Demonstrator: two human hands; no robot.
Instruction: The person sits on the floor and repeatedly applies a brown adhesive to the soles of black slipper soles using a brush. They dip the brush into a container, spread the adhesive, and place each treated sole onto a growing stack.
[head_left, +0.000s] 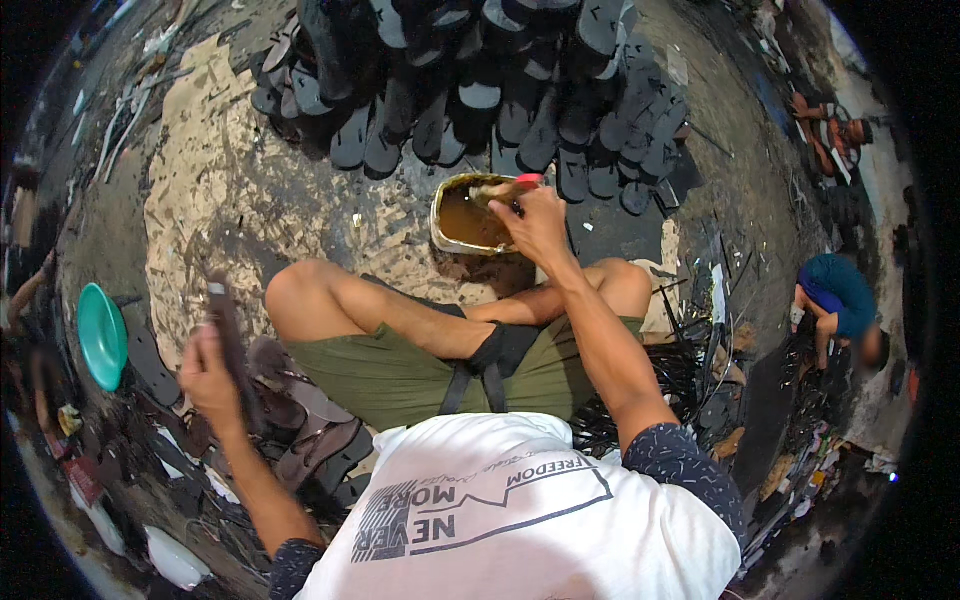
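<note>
My right hand (538, 226) is closed around a brush with a red end (527, 182). The brush head (481, 196) is over the opening of a cut-open container (436, 222), whose rim is crusted and pale yellow. Brown liquid (466, 222), perhaps glue, fills much of it. Off to the left, my left hand (207, 376) grips a dark brown sandal sole (228, 325), held upright and seen nearly edge-on, slightly blurred. Below that hand lies a heap of brown and black sandals (305, 425), beside my crossed legs.
Many black soles (430, 100) are piled ahead of the container. Stained cardboard (215, 190) covers part of the floor. A green basin (102, 337) stands at far left. Dark strips and scraps (690, 390) lie right of my knee. Another person (838, 295) crouches at far right.
</note>
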